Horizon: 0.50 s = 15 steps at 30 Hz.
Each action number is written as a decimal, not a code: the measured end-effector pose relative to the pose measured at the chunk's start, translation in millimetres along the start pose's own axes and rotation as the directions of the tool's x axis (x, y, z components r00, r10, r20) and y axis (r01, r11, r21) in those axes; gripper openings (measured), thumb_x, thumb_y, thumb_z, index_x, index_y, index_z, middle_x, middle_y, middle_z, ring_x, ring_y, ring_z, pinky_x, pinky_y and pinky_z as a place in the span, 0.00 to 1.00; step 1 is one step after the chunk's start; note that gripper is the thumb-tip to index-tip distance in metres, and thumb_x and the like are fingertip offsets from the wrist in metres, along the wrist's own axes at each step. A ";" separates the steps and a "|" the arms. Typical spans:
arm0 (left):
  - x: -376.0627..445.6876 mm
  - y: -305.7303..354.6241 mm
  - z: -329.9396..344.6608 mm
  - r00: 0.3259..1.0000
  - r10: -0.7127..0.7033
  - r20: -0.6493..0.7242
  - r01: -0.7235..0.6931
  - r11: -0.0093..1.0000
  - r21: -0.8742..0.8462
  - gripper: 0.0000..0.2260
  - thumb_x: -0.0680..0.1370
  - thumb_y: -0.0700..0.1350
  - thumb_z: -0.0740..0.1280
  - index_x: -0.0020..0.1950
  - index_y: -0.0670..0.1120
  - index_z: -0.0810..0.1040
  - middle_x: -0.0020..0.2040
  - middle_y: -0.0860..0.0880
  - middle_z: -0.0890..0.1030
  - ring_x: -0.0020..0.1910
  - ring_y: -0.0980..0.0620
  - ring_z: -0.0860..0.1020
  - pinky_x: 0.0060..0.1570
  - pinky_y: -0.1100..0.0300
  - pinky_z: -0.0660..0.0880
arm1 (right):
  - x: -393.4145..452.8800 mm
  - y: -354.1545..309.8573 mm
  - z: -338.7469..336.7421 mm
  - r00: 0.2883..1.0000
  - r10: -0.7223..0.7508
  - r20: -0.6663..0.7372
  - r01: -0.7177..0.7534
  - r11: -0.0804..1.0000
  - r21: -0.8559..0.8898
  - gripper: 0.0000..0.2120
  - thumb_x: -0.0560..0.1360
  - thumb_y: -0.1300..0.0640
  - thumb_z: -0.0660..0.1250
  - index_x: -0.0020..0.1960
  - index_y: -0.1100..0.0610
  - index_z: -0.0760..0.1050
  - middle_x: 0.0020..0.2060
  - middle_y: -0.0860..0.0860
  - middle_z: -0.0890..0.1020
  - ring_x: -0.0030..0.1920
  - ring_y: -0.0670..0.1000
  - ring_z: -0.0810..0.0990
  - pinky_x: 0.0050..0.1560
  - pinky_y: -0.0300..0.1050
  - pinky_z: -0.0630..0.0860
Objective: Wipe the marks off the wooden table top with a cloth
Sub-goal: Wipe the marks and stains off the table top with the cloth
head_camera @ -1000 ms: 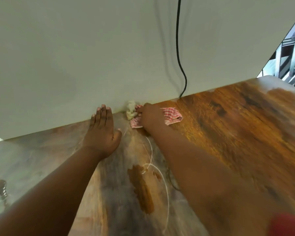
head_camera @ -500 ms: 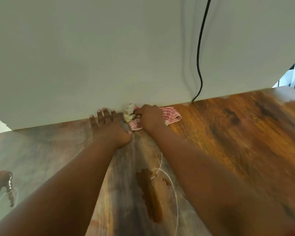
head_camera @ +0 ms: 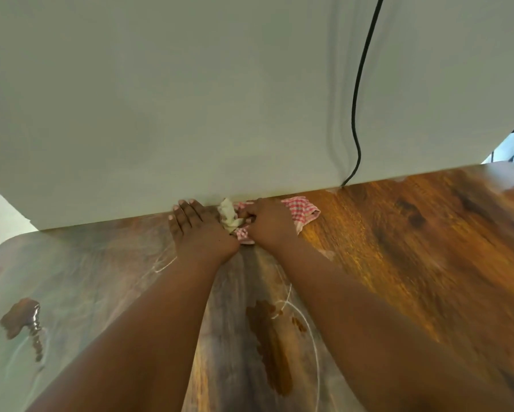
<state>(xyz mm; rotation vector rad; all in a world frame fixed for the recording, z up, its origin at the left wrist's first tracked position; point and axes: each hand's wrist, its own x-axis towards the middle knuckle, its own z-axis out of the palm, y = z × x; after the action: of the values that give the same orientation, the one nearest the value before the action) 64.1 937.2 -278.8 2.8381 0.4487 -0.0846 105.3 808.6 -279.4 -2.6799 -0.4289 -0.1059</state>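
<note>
The cloth (head_camera: 301, 214) is red and white with little checks, and it is all bunched up. It sits at the far edge of the wooden surface (head_camera: 413, 248), right up against the white wall (head_camera: 220, 99). Just beside the cloth is one small cream lump (head_camera: 228, 217), crumpled like paper or rag; I cannot tell which.

The right hand (head_camera: 269, 223) rests on top of the cloth. Its fingers (head_camera: 250, 212) are curled and grip the cloth near the cream lump. The left hand (head_camera: 198, 233) lies flat on the surface just left of the lump. Its fingers (head_camera: 184, 211) are straight, hold nothing, and their tips touch the wall.

The surface is shiny brown wood. It has two dark brown wet marks: one big one (head_camera: 269, 346) between the two arms, and one (head_camera: 22, 322) far to the left. Thin white curly lines (head_camera: 312, 337) run across the wood near the big mark.

One black cable (head_camera: 357, 114) hangs down the wall to the back edge of the surface, on the right
</note>
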 end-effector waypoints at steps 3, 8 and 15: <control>1.7 -0.2 -0.1 0.999 -0.012 0.044 0.012 1.000 0.004 0.44 0.77 0.64 0.56 0.75 0.35 0.37 0.77 0.34 0.39 0.76 0.38 0.39 0.72 0.45 0.35 | -28.3 24.9 -16.5 0.990 -0.057 0.132 0.040 0.992 0.122 0.16 0.66 0.63 0.64 0.49 0.50 0.83 0.48 0.52 0.84 0.44 0.52 0.80 0.44 0.44 0.77; -1.8 2.9 1.8 0.996 -0.016 0.092 0.017 1.000 -0.010 0.44 0.77 0.59 0.60 0.75 0.36 0.36 0.77 0.35 0.39 0.76 0.37 0.38 0.72 0.44 0.36 | -30.0 48.2 -35.0 0.980 0.162 0.114 -0.174 0.980 0.098 0.15 0.68 0.62 0.64 0.49 0.49 0.83 0.49 0.48 0.84 0.44 0.50 0.80 0.44 0.43 0.77; -1.6 4.9 -0.3 0.989 -0.080 0.122 0.087 0.995 -0.056 0.44 0.78 0.60 0.60 0.76 0.35 0.38 0.77 0.36 0.41 0.76 0.38 0.40 0.73 0.45 0.38 | -79.6 23.9 -25.9 0.989 -0.062 0.132 0.042 0.988 0.146 0.16 0.67 0.62 0.65 0.50 0.48 0.82 0.45 0.47 0.83 0.41 0.43 0.77 0.52 0.45 0.73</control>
<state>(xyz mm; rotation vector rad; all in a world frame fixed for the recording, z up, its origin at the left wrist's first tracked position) 64.1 932.4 -277.1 2.7359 0.5341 -0.2518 36.9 754.7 -276.4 -2.5437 -0.5282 0.0900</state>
